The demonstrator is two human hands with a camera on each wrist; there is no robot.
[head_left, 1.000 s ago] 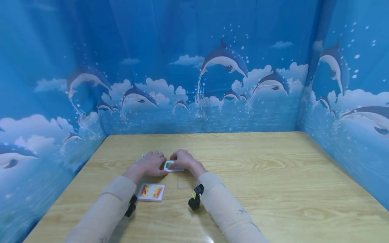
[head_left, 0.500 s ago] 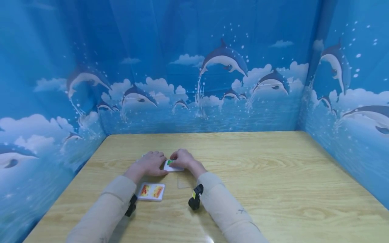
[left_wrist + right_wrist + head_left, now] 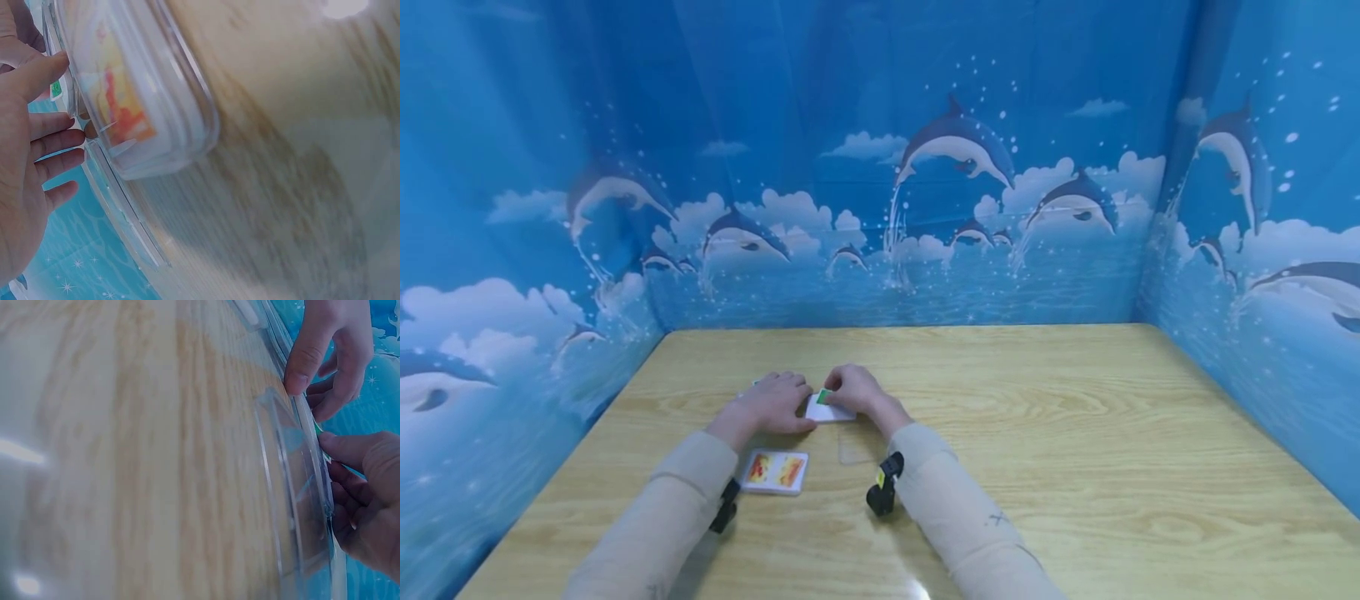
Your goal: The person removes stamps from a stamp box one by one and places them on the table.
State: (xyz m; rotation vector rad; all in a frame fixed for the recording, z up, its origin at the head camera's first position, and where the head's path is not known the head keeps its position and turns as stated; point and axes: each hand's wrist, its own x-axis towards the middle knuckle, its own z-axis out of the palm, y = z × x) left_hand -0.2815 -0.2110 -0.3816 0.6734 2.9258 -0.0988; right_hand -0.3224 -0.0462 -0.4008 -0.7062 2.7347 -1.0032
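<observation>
My right hand point(image 3: 859, 390) pinches a small green card point(image 3: 823, 396), tilted up above a flat white card stack point(image 3: 829, 413). The left hand point(image 3: 772, 406) lies at the stack's left end, thumb along its near side; in the left wrist view its fingers point(image 3: 59, 147) are extended. A sliver of green shows at the right thumb in the right wrist view, and the stack is mostly hidden there. Nearer the body lies a clear plastic case point(image 3: 775, 472) with orange and yellow pictures. A transparent, shallow lid point(image 3: 855, 450) lies by the right wrist.
The wood-grain table point(image 3: 1037, 467) stretches to the right and toward the back. A blue dolphin-print curtain point(image 3: 880, 275) encloses it at the back and both sides. A bit of something pale peeks out beyond the left hand's knuckles.
The right fingers have raised the green card from lying on the white stack to a tilted pose, and that hand rose slightly. The left hand has stayed in place.
</observation>
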